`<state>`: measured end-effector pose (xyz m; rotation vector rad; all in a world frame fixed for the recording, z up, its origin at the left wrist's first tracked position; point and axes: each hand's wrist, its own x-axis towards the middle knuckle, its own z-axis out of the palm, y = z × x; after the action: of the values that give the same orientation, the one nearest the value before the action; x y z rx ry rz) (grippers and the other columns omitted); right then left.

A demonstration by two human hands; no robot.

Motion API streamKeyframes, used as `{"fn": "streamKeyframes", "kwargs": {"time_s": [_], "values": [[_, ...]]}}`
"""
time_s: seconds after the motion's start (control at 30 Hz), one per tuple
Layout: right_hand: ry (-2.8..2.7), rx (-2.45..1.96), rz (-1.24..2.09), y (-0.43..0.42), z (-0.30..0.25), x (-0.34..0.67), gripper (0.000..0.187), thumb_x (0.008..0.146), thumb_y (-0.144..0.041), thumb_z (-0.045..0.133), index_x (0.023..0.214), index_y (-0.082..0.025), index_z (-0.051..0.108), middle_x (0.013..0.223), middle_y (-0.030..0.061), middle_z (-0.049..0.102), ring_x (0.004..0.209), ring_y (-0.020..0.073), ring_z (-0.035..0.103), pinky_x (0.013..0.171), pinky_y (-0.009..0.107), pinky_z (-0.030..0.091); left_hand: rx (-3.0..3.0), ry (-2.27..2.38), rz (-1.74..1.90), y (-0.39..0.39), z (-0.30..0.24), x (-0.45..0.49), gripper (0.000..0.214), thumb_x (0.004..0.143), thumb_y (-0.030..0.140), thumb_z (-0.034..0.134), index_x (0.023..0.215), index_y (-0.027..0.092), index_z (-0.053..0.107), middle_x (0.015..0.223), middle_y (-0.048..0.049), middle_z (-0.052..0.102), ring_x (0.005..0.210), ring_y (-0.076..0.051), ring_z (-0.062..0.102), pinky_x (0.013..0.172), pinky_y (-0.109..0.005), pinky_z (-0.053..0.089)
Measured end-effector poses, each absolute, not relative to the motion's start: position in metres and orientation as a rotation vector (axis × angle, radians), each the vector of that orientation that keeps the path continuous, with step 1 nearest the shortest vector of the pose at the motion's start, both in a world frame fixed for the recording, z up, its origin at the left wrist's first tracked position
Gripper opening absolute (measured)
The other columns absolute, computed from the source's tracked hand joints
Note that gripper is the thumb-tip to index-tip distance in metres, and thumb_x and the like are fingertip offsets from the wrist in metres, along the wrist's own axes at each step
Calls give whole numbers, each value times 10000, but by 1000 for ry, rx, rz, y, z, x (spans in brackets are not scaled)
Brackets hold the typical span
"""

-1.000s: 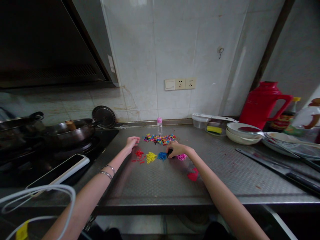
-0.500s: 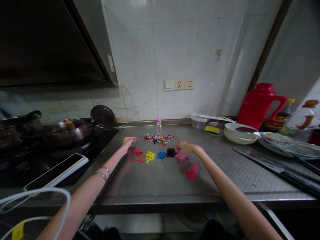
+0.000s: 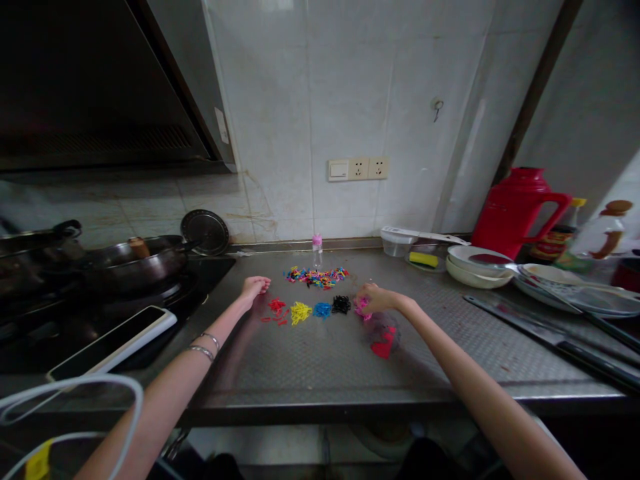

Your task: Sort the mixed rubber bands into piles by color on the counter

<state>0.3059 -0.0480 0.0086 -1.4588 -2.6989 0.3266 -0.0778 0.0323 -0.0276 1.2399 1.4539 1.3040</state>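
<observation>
A: What do we see at the centre now?

B: The right hand (image 3: 375, 298) rests, fingers bunched downward, on the pink pile (image 3: 361, 307), a small heap of tiny pink pieces. We cannot tell whether it pinches any of them. The pile lies mid-counter, at the right end of a row running parallel to the front edge.

A: Has that hand moved?

B: Yes. A second ago it covered the black pile (image 3: 341, 305). We now see that pile bare, just left of the pink one, and the hand has shifted one place rightward.

A: And the rest of the row?

B: Going left we find the blue pile (image 3: 323, 310), the yellow pile (image 3: 300, 312) and the red pile (image 3: 277, 308), each apart from the next. None has changed.

A: The other hand?

B: The left hand (image 3: 255, 287) stays at the row's left end, just behind the red pile, knuckles up and fingers half curled. We see nothing in it, though we cannot tell for sure.

A: What surrounds the row?

B: Behind it, nearer the counter's (image 3: 310, 380) back edge, lies the mixed heap (image 3: 317, 276) of many colours, with a small pink-capped bottle (image 3: 317, 248) at the back edge itself. A clear bag (image 3: 384, 337) holding something red sits just in front of the pink pile. Bowls (image 3: 475, 263) and a red jug (image 3: 515, 207) stand toward the back right corner, and a phone (image 3: 115, 340) lies beyond the left edge, by the pan (image 3: 135, 263).
</observation>
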Motion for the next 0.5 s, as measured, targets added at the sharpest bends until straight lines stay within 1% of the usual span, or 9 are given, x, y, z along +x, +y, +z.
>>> {"fn": "streamKeyframes", "kwargs": {"time_s": [0.03,0.1,0.13,0.2,0.27,0.4,0.5], "values": [[-2687,-1496,340,-48,9,309,153,627,-266,577,715,-172,660,780,65,641,812,206,546,728,274,399,1229,1448,1311,33,-29,-79,141,592,88,508,666,99,628,595,-32,606,513,-79,532,527,-201,432],[-2665,-1547,411,-48,10,315,156,621,-241,564,715,-163,661,756,63,648,712,180,557,609,232,402,1205,1434,1325,34,-30,-81,131,589,72,508,647,96,623,575,-31,603,496,-76,527,531,-201,433],[-2653,-1559,453,-48,10,318,157,619,-233,558,715,-162,661,736,56,649,673,167,556,575,219,395,1193,1426,1330,34,-31,-81,130,587,63,508,641,95,621,571,-32,603,495,-77,528,534,-201,434],[-2632,-1558,512,-49,12,322,163,617,-222,555,726,-166,661,706,42,647,634,149,552,558,209,390,1170,1418,1334,33,-31,-82,136,583,46,502,634,92,619,566,-36,604,498,-79,531,539,-201,436],[-2611,-1504,486,-49,14,321,175,608,-223,567,745,-171,663,724,38,644,667,154,556,606,218,405,1163,1413,1332,32,-30,-81,152,585,35,487,633,90,620,560,-34,602,495,-78,528,536,-198,434],[-2568,-1275,352,-49,19,307,255,587,-258,615,825,-178,659,921,51,612,872,193,533,773,264,399,1201,1408,1323,28,-29,-80,171,591,36,468,629,94,625,558,-28,602,494,-75,522,536,-197,428],[-2567,-1150,358,-47,18,289,354,589,-292,627,926,-182,640,998,56,581,929,199,513,801,280,393,1237,1407,1321,26,-28,-79,158,584,48,482,615,101,628,560,-28,605,504,-80,524,551,-204,430]]}}
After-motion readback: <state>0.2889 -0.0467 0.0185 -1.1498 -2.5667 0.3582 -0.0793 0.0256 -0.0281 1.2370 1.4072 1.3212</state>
